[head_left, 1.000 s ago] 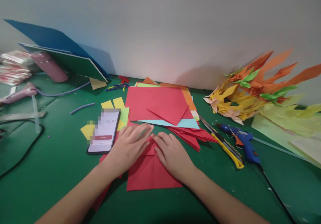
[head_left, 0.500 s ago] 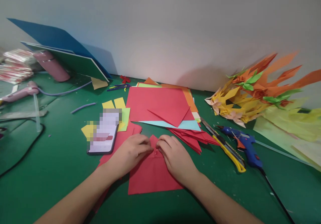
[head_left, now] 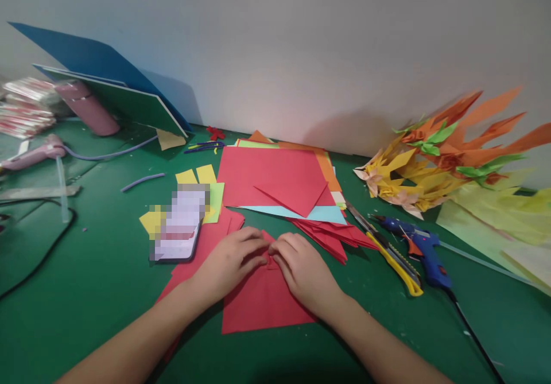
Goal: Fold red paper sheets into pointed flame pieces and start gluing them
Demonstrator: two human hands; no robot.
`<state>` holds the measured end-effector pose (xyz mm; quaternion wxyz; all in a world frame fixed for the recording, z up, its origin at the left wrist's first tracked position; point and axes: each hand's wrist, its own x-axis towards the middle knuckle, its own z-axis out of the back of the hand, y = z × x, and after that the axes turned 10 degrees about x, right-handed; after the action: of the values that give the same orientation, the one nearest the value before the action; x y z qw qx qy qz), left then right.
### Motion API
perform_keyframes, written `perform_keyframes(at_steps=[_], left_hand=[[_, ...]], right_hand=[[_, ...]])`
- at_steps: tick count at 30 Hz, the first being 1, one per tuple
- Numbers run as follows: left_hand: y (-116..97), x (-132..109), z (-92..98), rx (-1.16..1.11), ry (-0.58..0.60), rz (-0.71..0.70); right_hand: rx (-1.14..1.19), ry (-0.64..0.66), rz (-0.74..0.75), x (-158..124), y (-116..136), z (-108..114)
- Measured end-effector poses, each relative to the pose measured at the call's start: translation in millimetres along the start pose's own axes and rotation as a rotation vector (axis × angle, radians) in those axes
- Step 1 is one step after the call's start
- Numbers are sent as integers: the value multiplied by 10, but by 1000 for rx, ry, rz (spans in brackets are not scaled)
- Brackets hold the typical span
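A red paper sheet (head_left: 258,306) lies on the green table (head_left: 86,292) in front of me. My left hand (head_left: 230,260) and my right hand (head_left: 301,266) rest on its far part, fingertips meeting at a small fold near the top middle. Both hands have their fingers curled and pinch the red paper at that fold. More red sheets lie under my left wrist.
A phone (head_left: 178,232) lies left of my hands on yellow paper scraps. A stack of coloured sheets (head_left: 275,180) sits behind. A yellow utility knife (head_left: 391,258) and a blue glue gun (head_left: 424,246) lie to the right, before a pile of paper flowers (head_left: 430,160). Boards (head_left: 112,94) lean at left.
My left hand went from lying flat on the paper to a curled pinch. Both hands' fingertips drew together at the fold.
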<state>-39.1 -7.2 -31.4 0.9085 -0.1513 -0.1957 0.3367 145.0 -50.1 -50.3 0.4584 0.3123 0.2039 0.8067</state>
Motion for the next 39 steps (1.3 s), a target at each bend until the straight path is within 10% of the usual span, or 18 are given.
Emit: perform_keyframes(at_steps=[39], left_hand=[[-114,-47,-4,-97,54,132]], right_hand=[[-82,116,129,36,37,81]])
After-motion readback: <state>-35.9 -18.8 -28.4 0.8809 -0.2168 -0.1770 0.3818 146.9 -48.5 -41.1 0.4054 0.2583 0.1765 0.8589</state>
